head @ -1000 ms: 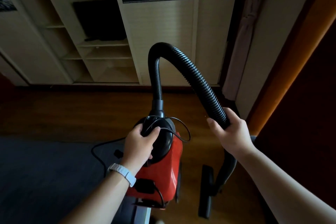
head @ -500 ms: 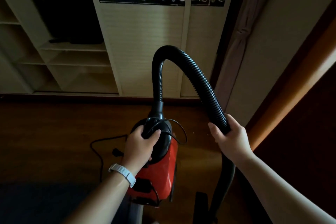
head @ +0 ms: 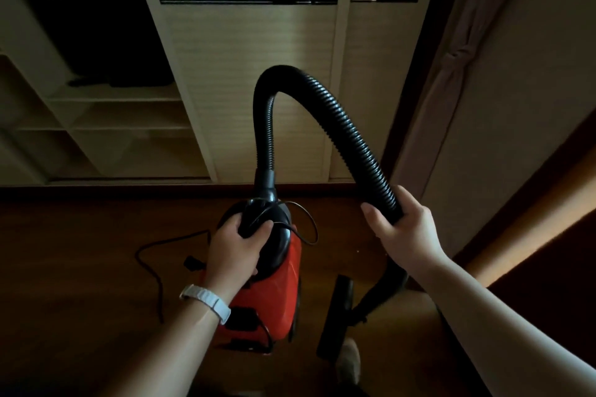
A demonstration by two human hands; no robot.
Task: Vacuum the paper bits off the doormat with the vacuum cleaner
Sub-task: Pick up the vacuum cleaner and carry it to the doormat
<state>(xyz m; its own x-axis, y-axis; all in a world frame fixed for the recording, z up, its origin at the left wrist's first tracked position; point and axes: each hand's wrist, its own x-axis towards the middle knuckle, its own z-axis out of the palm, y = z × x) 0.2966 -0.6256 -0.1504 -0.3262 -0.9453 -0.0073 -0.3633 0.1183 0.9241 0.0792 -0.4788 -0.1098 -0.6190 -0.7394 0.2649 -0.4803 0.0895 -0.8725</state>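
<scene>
A red canister vacuum cleaner (head: 277,303) with a black top hangs in front of me above the wooden floor. My left hand (head: 237,245) grips its black carry handle. A ribbed black hose (head: 338,126) arches up from the top and comes down to my right hand (head: 406,229), which grips it near its lower end. Below that hand the black wand runs down to the black floor nozzle (head: 335,316). The black power cord (head: 154,261) trails on the floor to the left. No doormat or paper bits are in view.
A cream wardrobe (head: 251,80) with open shelves and a floral black band fills the wall ahead. A tied curtain (head: 451,74) hangs at the right, beside a dark wooden door frame. My foot (head: 350,361) shows at the bottom. Brown wood floor (head: 80,267) spreads to the left.
The view has swung to the right and the dark mat at lower left has left the frame. Both hands keep their grips; the nozzle shows more fully now.
</scene>
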